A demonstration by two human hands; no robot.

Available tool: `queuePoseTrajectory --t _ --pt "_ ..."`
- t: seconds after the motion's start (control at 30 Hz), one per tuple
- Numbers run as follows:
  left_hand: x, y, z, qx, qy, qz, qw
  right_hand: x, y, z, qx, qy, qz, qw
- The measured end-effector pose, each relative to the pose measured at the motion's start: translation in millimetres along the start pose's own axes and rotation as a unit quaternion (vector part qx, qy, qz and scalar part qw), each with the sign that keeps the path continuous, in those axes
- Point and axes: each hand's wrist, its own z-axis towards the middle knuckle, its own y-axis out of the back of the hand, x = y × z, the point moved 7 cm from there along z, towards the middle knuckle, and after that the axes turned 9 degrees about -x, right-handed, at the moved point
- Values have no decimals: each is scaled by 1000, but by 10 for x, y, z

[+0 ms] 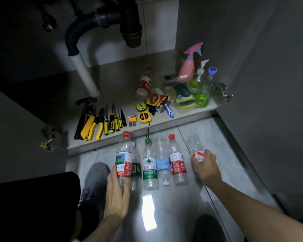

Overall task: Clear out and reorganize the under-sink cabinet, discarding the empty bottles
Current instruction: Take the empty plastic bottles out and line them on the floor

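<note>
On the grey tiled floor (173, 206) lay clear bottles: one with a red cap and red-and-green label (124, 160), one with a green cap and green-and-white label (149, 167), one banded pale blue (163, 163), one red-capped with a red label (177, 165). The tools (101, 122) had yellow-and-black handles; the tape measure (144, 117) was yellow; the spray bottle (188, 66) was pink.

Dim, floor (164, 215) glare, edge distortion

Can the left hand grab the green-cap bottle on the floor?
Probably not right now: the left hand is already gripping the red-cap bottle. The green-cap bottle lies just beside it with nothing on top, so once that hand lets go, it looks easy to reach.
</note>
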Motion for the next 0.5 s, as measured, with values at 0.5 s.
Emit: queuePoseTrajectory --t 0.5 --pt "565 -228 131 9 196 56 979 106 -404 194 82 -5 21 996"
